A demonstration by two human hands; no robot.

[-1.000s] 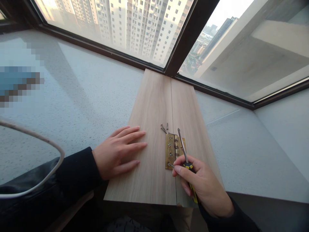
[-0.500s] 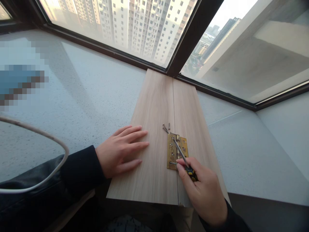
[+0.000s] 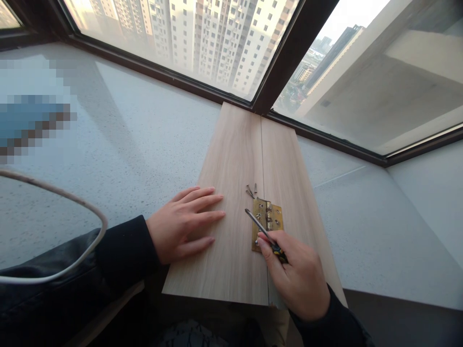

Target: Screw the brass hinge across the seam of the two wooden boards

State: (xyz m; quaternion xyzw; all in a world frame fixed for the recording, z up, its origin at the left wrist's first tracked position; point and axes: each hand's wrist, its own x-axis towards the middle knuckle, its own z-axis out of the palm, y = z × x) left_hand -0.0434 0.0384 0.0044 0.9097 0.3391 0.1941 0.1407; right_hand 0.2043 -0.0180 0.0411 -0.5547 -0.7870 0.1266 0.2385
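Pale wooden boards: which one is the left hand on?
The wider pale wooden board, on the left: the bare left hand rests there. The narrower pale wooden board, on the right, isn't under that hand.

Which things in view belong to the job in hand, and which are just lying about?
In the job:
- screwdriver, in the right hand
- hinge, across the seam
- screws, loose beyond it
- boards, under the left hand

Seemingly just about:
- cable, looping at left
- blue thing, too blurred to identify
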